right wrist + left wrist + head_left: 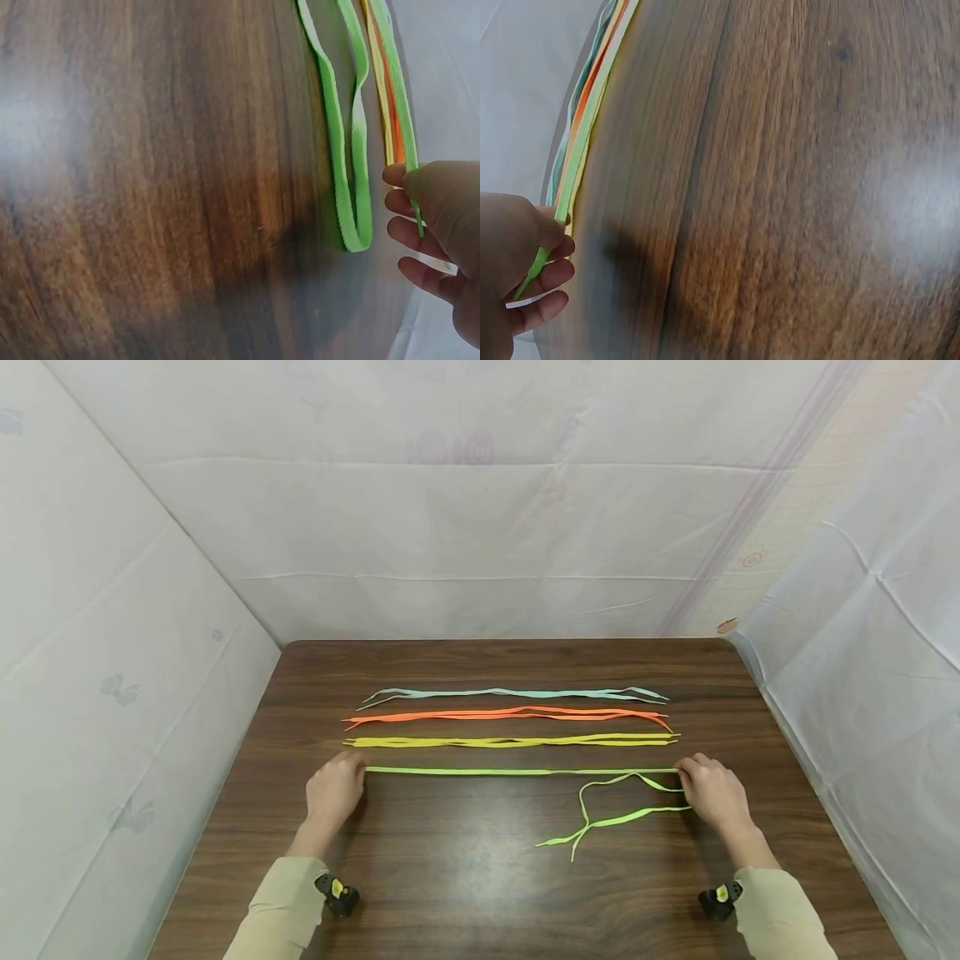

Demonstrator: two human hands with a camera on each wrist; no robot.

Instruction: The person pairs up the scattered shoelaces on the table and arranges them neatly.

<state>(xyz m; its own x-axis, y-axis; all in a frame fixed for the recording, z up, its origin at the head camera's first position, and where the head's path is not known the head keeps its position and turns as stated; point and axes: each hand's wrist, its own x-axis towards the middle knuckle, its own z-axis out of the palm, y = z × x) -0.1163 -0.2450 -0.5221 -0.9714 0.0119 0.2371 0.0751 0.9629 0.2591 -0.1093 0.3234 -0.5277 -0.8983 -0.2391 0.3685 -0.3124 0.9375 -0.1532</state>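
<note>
A light green shoelace [465, 771] runs nearly straight from one hand to the other. My left hand [334, 787] pinches its left end; in the left wrist view the tip of the shoelace [536, 270] passes across the fingers. At the other end, my right hand [715, 789] pinches the lace between thumb and index finger, and a short tip [418, 217] sticks out below. A second green shoelace [618, 818] lies loosely doubled near the right hand, its bend partly hidden by that hand in the head view.
Beyond the hands, yellow shoelaces [517, 742], orange shoelaces [487, 714] and pale blue shoelaces [450, 694] lie in roughly parallel rows across the dark wooden table [450, 893]. White sheeting [480, 527] hangs behind the table and along both sides.
</note>
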